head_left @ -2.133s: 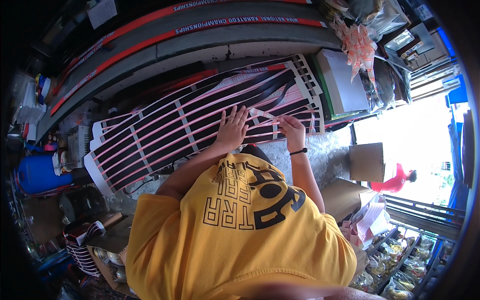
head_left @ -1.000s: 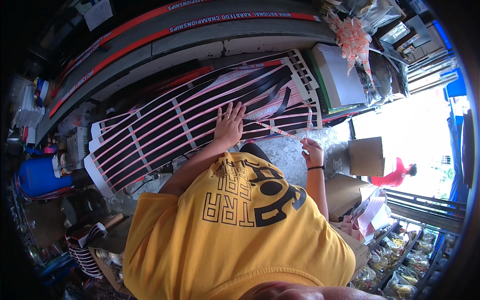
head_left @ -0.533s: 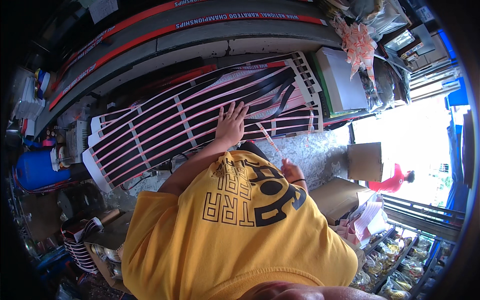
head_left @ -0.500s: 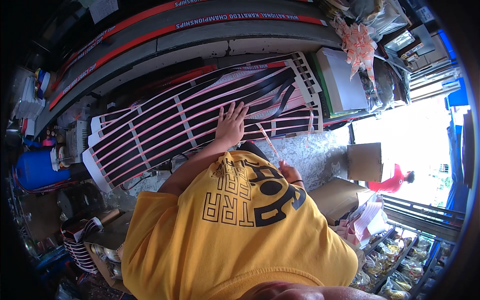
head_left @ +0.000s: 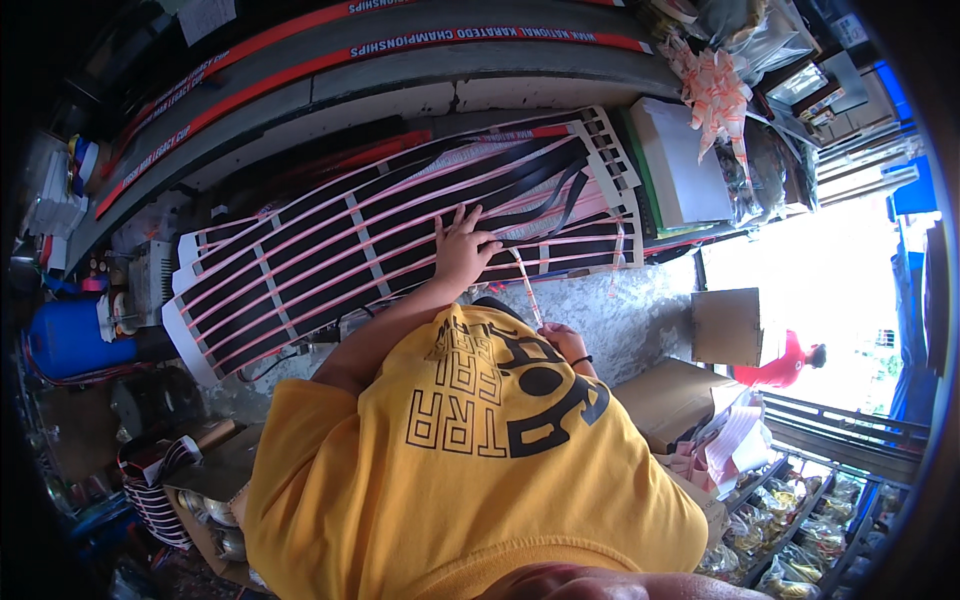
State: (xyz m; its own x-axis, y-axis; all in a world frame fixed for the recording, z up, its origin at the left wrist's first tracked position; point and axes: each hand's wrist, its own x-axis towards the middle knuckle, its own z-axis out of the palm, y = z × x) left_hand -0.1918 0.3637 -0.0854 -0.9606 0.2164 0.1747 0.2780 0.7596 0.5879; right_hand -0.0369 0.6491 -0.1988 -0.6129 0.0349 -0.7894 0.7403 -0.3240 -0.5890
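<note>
My left hand (head_left: 463, 252) rests with spread fingers on a large black sheet (head_left: 330, 262) crossed by long pink-white lines and a few grey cross bands. Close to my body, my right hand (head_left: 562, 343) is pinched on the end of a narrow white strip (head_left: 527, 280) with orange marks. From there the strip rises taut to the sheet's near edge, right of my left hand. Loose black bands (head_left: 548, 190) curl over the sheet's right part, on top of pink printed material. A notched white edge (head_left: 612, 150) finishes that end.
A ledge (head_left: 400, 82) with red printed ribbons (head_left: 480, 45) runs behind the sheet. Right of it stand a white box (head_left: 680, 165) and a hanging bunch of orange-white strips (head_left: 715, 95). A cardboard box (head_left: 727, 325) and a person in red (head_left: 775, 365) are farther right.
My right hand has moved slightly left and up with the strip, which now hangs steeper. My left hand has shifted a little, its thumb now out to the right.
</note>
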